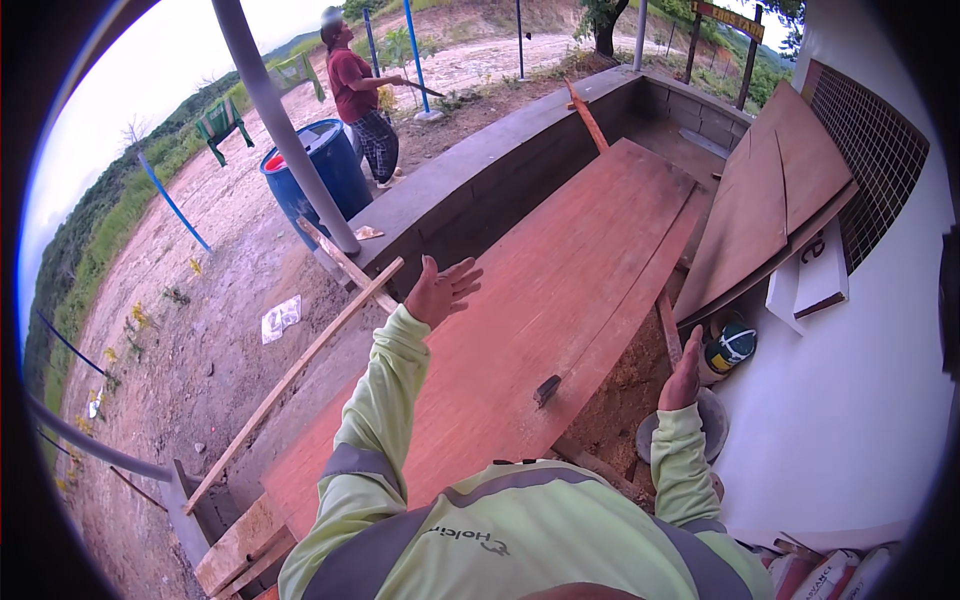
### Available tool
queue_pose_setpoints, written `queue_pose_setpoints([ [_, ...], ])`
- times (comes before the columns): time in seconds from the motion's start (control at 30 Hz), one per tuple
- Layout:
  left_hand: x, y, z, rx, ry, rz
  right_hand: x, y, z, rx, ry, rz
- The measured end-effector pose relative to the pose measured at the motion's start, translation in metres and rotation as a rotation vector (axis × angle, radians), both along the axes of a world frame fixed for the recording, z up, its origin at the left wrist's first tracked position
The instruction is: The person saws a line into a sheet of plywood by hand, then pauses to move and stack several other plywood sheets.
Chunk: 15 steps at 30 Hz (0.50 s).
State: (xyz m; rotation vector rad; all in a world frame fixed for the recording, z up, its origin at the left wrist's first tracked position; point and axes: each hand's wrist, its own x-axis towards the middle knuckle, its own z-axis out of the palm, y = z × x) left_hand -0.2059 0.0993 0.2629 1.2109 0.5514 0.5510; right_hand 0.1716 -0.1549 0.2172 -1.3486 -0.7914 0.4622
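A long reddish plywood board (560, 300) slants across the middle of the head view, with a small dark block (546, 390) lying on it. My left hand (442, 293) is raised over the board's left side, palm up, fingers spread, holding nothing. Lower on the right, my right hand (681, 372) is held by the board's right edge with its fingers stretched out, nothing visible in it. Beside that hand are a dark bucket (728, 352) and a grey basin (712, 427).
A concrete block wall (500, 180) runs behind the board. Brown panels (760, 200) lean against the white wall (820, 410). Timber strips (280, 390), a pole (280, 130) and a blue barrel (340, 160) stand or lie leftward. Another person (360, 95) holds a long thin object beyond the wall.
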Motion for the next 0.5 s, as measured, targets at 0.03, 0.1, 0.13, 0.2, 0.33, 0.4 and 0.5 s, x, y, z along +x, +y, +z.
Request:
queue_pose_setpoints([
  [0.03,-0.009,-0.005,-0.017,-0.041,0.056,-0.013,0.001,0.001,-0.005,-0.026,0.020,0.003],
  [0.1,-0.029,-0.022,-0.060,-0.135,0.159,0.001,0.008,0.003,-0.023,-0.050,0.039,0.003],
  [0.13,-0.040,-0.035,-0.086,-0.204,0.240,0.033,0.013,0.003,-0.038,-0.175,0.005,0.006],
  [0.2,-0.063,-0.071,-0.142,-0.369,0.438,0.058,0.028,-0.003,-0.075,-0.424,-0.063,0.012],
  [0.33,-0.101,-0.188,-0.245,-0.472,1.016,-0.008,0.054,-0.036,-0.184,-1.083,-0.395,0.233],
  [0.4,-0.110,-0.254,-0.281,-0.428,1.349,-0.200,0.052,-0.089,-0.243,-1.269,-0.532,0.370],
  [0.5,-0.125,-0.326,-0.301,-0.046,1.397,-0.404,0.051,-0.179,-0.308,-1.731,-0.598,0.677],
])
